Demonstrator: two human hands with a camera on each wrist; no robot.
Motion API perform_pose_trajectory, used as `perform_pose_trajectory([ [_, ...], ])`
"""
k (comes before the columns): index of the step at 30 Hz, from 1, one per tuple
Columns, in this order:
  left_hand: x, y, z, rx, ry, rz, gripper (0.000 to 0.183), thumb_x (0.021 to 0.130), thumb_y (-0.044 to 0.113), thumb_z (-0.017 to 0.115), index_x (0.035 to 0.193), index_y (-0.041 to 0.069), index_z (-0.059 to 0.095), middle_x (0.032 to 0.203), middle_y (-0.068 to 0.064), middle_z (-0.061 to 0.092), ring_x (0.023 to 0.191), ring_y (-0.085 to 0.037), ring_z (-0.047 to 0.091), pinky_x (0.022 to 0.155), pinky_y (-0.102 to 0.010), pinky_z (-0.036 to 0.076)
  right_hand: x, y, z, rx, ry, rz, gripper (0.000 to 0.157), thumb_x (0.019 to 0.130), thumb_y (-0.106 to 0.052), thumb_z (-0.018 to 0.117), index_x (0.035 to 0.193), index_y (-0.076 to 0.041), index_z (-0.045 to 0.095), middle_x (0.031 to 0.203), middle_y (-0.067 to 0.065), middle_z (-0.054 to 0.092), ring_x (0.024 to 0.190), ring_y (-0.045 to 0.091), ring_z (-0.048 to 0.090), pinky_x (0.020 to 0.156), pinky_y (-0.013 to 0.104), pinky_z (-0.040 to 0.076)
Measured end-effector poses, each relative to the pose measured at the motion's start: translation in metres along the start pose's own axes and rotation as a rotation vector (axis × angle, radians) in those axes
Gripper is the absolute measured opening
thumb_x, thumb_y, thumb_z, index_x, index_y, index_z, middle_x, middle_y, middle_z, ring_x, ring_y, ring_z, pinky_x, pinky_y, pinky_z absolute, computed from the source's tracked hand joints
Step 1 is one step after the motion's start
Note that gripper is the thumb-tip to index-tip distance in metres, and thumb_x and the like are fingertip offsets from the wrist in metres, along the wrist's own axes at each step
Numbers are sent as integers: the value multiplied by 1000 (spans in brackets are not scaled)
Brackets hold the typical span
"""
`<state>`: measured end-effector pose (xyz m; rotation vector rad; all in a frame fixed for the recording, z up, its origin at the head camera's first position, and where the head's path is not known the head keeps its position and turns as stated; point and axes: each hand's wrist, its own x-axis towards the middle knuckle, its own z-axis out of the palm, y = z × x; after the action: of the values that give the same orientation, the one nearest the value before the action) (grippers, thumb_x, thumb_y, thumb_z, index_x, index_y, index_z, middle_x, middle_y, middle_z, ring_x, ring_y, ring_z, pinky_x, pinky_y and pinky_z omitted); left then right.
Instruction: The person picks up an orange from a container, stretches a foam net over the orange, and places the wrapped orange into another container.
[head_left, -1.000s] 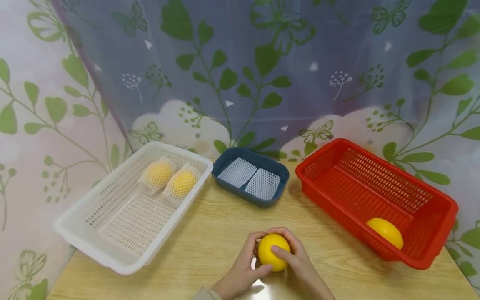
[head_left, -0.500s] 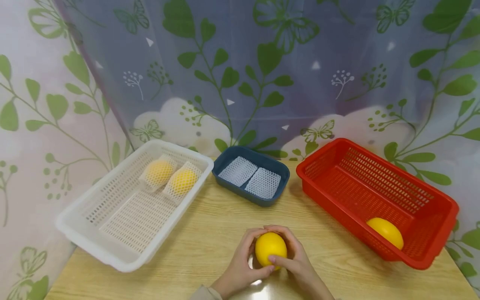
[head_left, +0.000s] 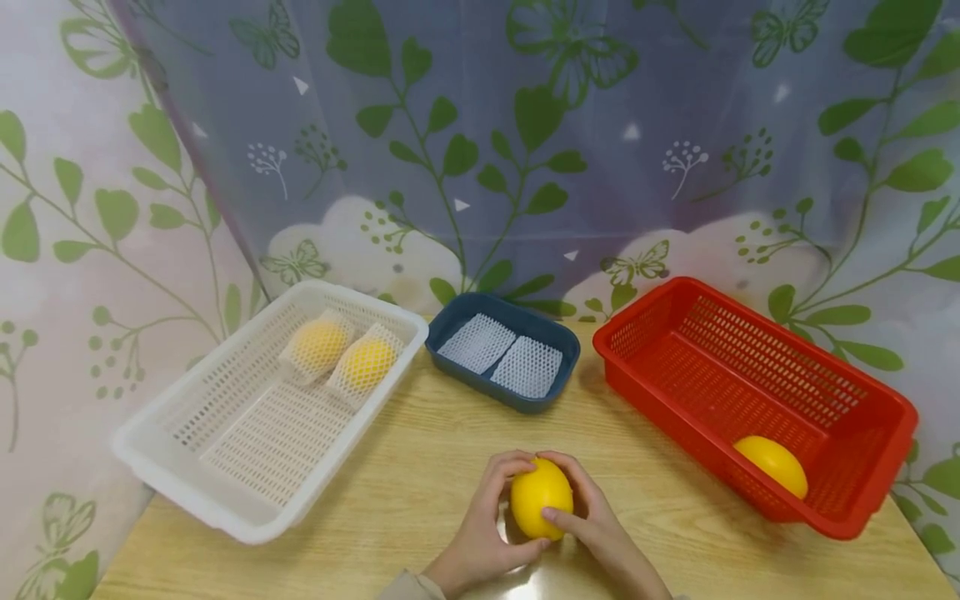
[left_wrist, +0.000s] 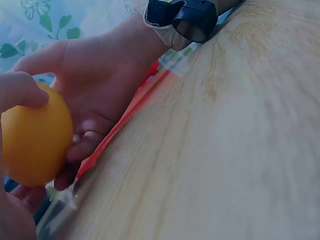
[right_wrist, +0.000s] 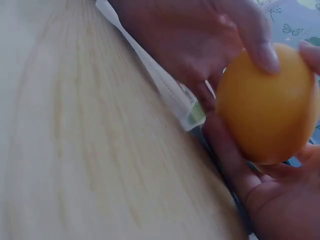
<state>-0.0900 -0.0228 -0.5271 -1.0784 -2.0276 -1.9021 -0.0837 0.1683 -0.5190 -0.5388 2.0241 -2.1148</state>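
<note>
Near side of the dark-blue, rounded rectangular plastic tray (head_left: 476, 383), well apart from it: a smooth yellow rounded fruit (head_left: 537, 493) held between two bare hands. Left hand (head_left: 483, 525) cupped, fingers bent round the fruit's left and far side, thumb at its lower near edge. Right hand (head_left: 600, 518) likewise curled about the right side, thumb pressed on the near face; grip only as wide as the fruit. Whether the fruit touches the pale wood-grain tabletop (head_left: 420, 483), cannot tell. Inside the tray, two flat white foam-net sleeves (head_left: 476, 343), side by side. Left of the tray, its far right corner just beside it: a white rectangular slotted plastic basket (head_left: 258, 450), two yellow fruits in white foam netting (head_left: 365, 365) lying next to each other at its far end. Right of the tray, a little apart: a red rectangular slotted plastic basket (head_left: 690, 367), one bare yellow fruit (head_left: 772, 465) at its near end, partly hidden by the wall. Behind the tray, a purple-grey hanging cloth (head_left: 420, 125) printed with green leaves, butterflies and white clouds.
</note>
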Motion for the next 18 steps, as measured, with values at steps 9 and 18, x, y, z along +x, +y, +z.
perform_pose_trajectory([
  [9, -2, -6, 3, 9, -15, -46, 86, 71, 4, 85, 142, 5, 36, 143, -15, 38, 127, -28, 46, 102, -37, 44, -1, 4, 2, 72, 17, -89, 76, 79, 1, 76, 143, -5, 36, 141, 20, 41, 119, 26, 55, 96, 36, 50],
  [18, -5, -10, 3, 36, -60, -181, 95, 69, 1, 84, 147, 15, 31, 142, -5, 38, 122, -21, 51, 98, -34, 46, 2, 5, 3, 74, -7, -347, 65, 73, 14, 75, 127, 10, 40, 135, 33, 40, 129, 29, 45, 108, 30, 38],
])
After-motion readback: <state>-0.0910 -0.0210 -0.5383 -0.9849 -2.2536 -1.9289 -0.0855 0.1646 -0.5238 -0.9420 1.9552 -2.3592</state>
